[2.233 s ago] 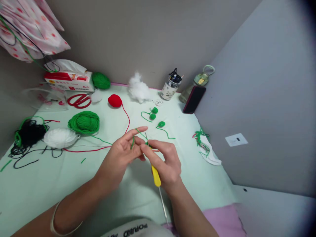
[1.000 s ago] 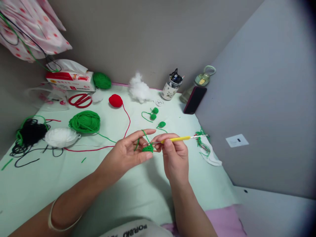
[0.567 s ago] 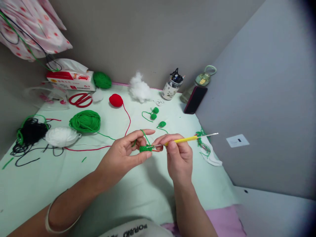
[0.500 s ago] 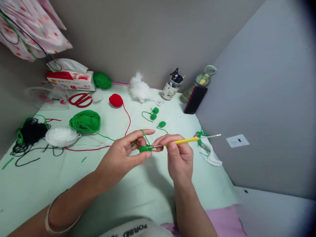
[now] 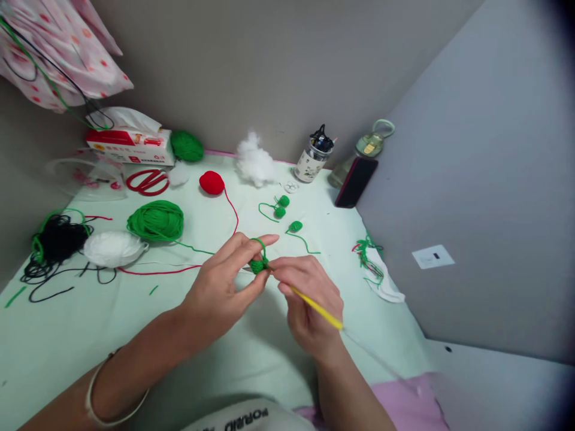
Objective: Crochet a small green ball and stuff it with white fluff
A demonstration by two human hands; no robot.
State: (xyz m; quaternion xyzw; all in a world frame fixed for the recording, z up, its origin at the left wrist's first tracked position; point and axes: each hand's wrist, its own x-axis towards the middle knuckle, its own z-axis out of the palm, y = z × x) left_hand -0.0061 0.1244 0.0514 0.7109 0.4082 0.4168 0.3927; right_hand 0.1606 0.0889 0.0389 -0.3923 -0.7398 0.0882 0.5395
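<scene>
Between thumb and fingers my left hand [image 5: 220, 281] pinches a small green crochet piece [image 5: 258, 265], with green yarn looped over its raised forefinger. My right hand [image 5: 312, 302] is closed around a crochet hook [image 5: 320, 309] with a yellow handle. Its fingertips meet the right side of the green piece, and the hook's near tip is hidden there. The hook's far metal end points down to the right, smeared by motion. A strand runs left from my left hand to a ball of green yarn [image 5: 156, 221].
Behind my hands lie small green crocheted balls [image 5: 280, 212], a red yarn ball [image 5: 211, 183] and white stuffing [image 5: 255, 160]. White yarn [image 5: 114, 248], black yarn [image 5: 63, 239] and red scissors [image 5: 147, 182] are at left. A phone [image 5: 356, 182] leans on a bottle [image 5: 341, 173] at back right.
My right hand has turned, swinging the hook's far end from pointing right to pointing down right. The green piece has tilted and shifted slightly left in my left fingers.
</scene>
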